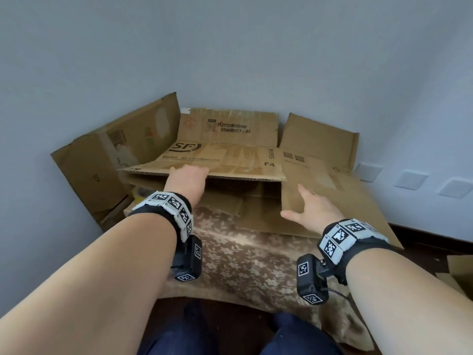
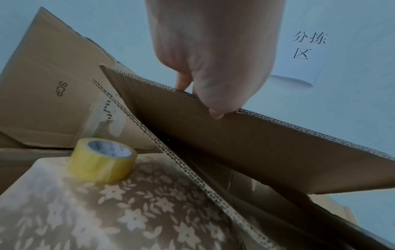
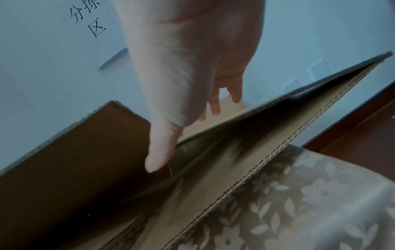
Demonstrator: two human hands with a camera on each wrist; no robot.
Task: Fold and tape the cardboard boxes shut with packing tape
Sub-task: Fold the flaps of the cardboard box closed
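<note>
A flattened brown cardboard box (image 1: 230, 160) printed "SF" lies on the flowered tablecloth (image 1: 243, 265). My left hand (image 1: 190, 172) grips the near edge of its upper panel, which is lifted off the layer below. In the left wrist view my left hand (image 2: 200, 99) pinches that corrugated edge (image 2: 245, 143), thumb on the inner face and fingers over the top. My right hand (image 1: 311, 207) lies open on the box's right panel (image 1: 332, 201), fingers straight, thumb spread. A yellow roll of packing tape (image 2: 102, 160) stands on the cloth left of the box.
More flattened cardboard leans on the wall at left (image 1: 110, 162), back (image 1: 227, 126) and right (image 1: 317, 139). A paper sign (image 2: 305, 50) hangs on the wall. Wall sockets (image 1: 409, 179) are at the right. Another carton (image 1: 460, 272) sits on the floor there.
</note>
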